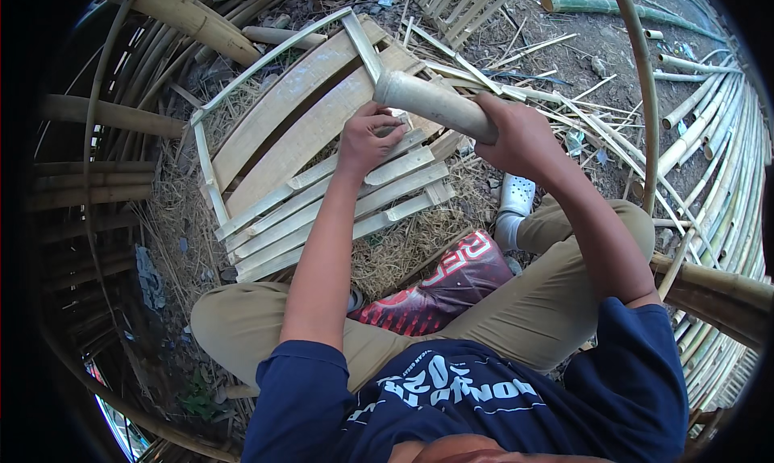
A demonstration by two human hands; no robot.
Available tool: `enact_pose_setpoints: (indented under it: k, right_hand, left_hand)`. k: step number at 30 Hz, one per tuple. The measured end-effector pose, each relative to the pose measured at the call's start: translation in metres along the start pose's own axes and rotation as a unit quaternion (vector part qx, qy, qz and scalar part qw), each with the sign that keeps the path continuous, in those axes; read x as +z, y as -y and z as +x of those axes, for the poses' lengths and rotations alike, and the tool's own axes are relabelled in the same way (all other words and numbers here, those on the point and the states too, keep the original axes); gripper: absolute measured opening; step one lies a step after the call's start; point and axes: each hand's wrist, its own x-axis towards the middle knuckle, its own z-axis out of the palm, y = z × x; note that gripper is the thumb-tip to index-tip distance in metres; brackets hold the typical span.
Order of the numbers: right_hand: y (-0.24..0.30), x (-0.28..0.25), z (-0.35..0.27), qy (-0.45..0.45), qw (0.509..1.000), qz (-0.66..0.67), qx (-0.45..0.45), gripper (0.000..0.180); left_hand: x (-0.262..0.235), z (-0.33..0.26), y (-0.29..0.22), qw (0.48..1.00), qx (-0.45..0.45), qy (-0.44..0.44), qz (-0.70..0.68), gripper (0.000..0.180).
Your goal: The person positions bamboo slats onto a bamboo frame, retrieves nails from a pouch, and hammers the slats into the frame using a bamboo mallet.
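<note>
Gripping a thick pale bamboo tube point(435, 107) in the right hand point(520, 137), with fingers wrapped closed round its right end. Held aslant, with the free end toward the far left, just past the left hand point(369, 143) (cannot tell whether touching the slatwork below). Bending the left fingers nearly together at the far right end of the split bamboo slats point(322, 217); cannot tell if pinching anything small. Slats side by side, from near left to far right. Farther off, two broad boards point(310, 112) with a dark gap between, edged by a bent bamboo strip point(274, 56). Near, between the legs, a red-and-dark sack point(476, 279). Right of the slats, a white clog point(517, 195). At far right, long bamboo poles point(726, 181).
</note>
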Motion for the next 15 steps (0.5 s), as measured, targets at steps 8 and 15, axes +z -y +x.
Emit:
enact_pose_setpoints:
  k: [8,15]
  right_hand:
    - [0.000,-0.004,-0.003,-0.052,0.996,0.071,0.007,0.049]
    - [0.004,-0.012,-0.002,0.018,0.999,-0.006,0.028,0.048]
  left_hand:
    - [0.006,0.003,-0.006,0.997,0.010,-0.012,-0.070,0.018]
    - [0.003,0.001,-0.002,0.997,-0.004,-0.017,-0.077,0.015]
